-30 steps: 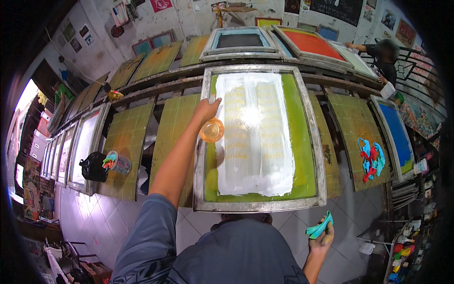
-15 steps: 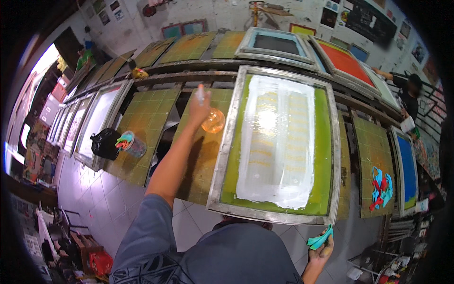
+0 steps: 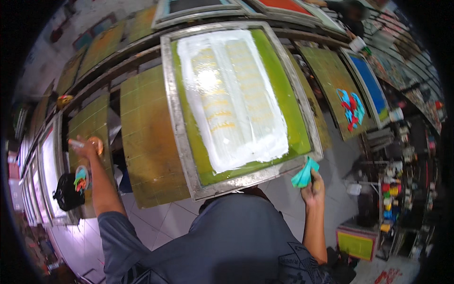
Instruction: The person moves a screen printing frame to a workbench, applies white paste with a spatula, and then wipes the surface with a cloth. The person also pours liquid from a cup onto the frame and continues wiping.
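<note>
White paste covers the screen, lying between both hands. The right hand grips a teal rag at the frame's near right corner, nearer the paste; the left hand clasps an orange cup far left, well apart.

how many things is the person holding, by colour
orange: 1, small orange container in the left hand
teal: 1, teal cloth in the right hand, at the corner of the metal-framed screen
total: 2
</note>
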